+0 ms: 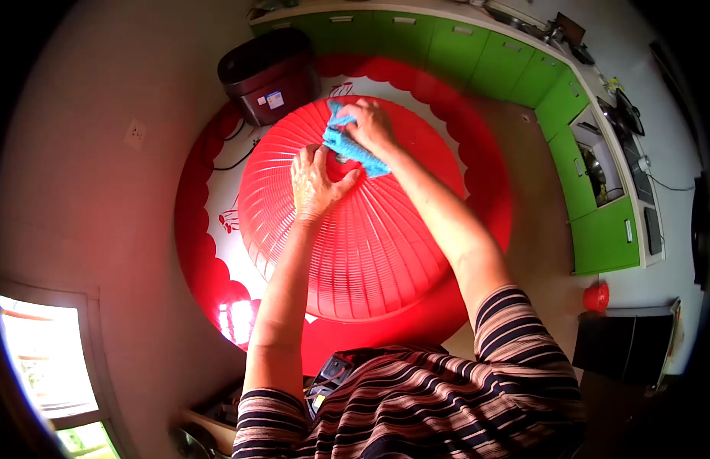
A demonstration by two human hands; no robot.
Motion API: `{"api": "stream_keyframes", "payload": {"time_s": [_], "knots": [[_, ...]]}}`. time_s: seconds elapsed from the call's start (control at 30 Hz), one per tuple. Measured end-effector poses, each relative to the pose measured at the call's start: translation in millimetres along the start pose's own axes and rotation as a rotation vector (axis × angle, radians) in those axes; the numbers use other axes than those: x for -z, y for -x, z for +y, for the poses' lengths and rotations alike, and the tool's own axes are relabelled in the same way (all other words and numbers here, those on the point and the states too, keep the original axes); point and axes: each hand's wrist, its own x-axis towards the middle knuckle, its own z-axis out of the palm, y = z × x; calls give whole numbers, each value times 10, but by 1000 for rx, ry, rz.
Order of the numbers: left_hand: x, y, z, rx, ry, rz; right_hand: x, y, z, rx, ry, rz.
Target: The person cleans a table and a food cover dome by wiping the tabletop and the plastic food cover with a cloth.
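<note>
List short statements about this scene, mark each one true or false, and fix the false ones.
1. The right hand holds a blue textured cloth. True.
2. The left hand is lifted clear of the large red ribbed dome. False: the left hand rests on the large red ribbed dome.
3. A dark glossy appliance stands on the round table with a red scalloped border. True.
4. The cabinet doors along the wall are white. False: the cabinet doors are green.

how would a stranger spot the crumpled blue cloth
Find the large round red-and-white table. On it sits a ribbed red plastic dome. Near its top, the person's right hand holds the crumpled blue cloth, bright blue against surrounding red.
</note>
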Motion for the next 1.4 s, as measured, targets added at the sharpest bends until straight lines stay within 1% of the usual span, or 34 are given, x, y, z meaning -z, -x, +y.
{"api": "stream_keyframes", "payload": {"time_s": [0.03,0.1,0.17,0.23,0.3,0.4,0.5,0.6,0.67,0.73,0.8,0.9,0.97,1.1,1.17,1.2,1.23,1.33,1.37,1.4], "knots": [[34,0,15,4,7,-29,147,172,-103,-15,22,-6],[4,9,-30,-44,19,7,351,412,-211,-75,-20,-2],[-13,31,-51,-46,30,5,496,745,-273,-30,48,80],[-28,23,-62,-44,16,26,693,1122,-297,0,103,78],[-43,22,-86,-15,-6,-18,884,1526,-323,15,133,89],[-5,24,-53,-7,22,-36,1161,1976,-435,44,94,93],[-5,3,-36,-16,18,-25,1241,2196,-509,57,103,99],[-4,16,-52,-23,-6,-39,1147,2002,-391,75,166,107],[0,9,-40,-23,-1,-40,1030,1667,-261,90,224,110],[26,31,-28,-18,2,-43,884,1300,-149,33,267,103],[45,13,-1,16,18,-53,741,970,-23,-5,286,147],[37,6,-14,-11,31,-49,530,479,232,-53,315,182],[30,11,-33,12,4,-73,418,174,361,-159,316,79],[78,-22,42,26,54,-81,225,-317,646,-344,322,0],[60,-18,25,11,62,-44,177,-535,769,-490,273,-141],[67,-20,41,17,57,-44,99,-620,903,-540,224,-152],[76,-23,55,40,53,-62,8,-686,996,-535,215,-156],[49,-3,31,51,42,-74,-106,-760,1065,-644,259,-115],[51,6,36,51,43,-75,-91,-713,1065,-645,260,-115],[49,6,35,42,52,-67,-16,-651,989,-558,268,-124]]}}
